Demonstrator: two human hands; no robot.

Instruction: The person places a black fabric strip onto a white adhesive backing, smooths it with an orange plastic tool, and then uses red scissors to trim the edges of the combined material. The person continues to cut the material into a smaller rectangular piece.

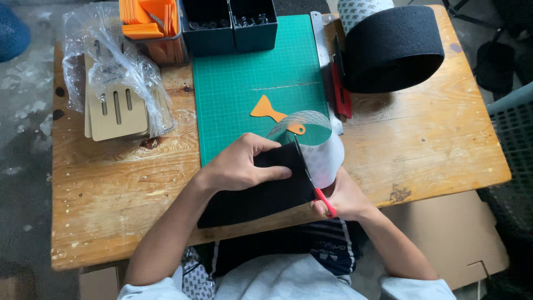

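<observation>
Pressing flat with fingers spread, the left hand (pixel 241 164) pins a black felt sheet (pixel 261 189) down where it overlaps the near edge of the green cutting mat (pixel 250 78). The right hand (pixel 347 197) is closed around the red handle of a pair of scissors (pixel 311 175), whose thin blades run up along the right edge of the felt, touching it. A curled strip of clear backing film with a dotted pattern (pixel 319 147) rises from that same edge and arcs over the mat's near right corner.

Just beyond the film, on the mat, lies a small orange scraper (pixel 269 109). Along the mat's right side rest a metal ruler (pixel 323 55) and, beside it, a red utility knife (pixel 340 91). Farther right of the mat stands a large roll of black felt (pixel 391 47). At the mat's far edge sit two dark bins (pixel 230 25), with a box of orange pieces (pixel 150 22) to their left. Left of the mat, a stack of tan slotted boards (pixel 114 111) lies partly inside a crumpled clear plastic bag (pixel 102 41). All of it sits on a worn wooden table (pixel 433 139).
</observation>
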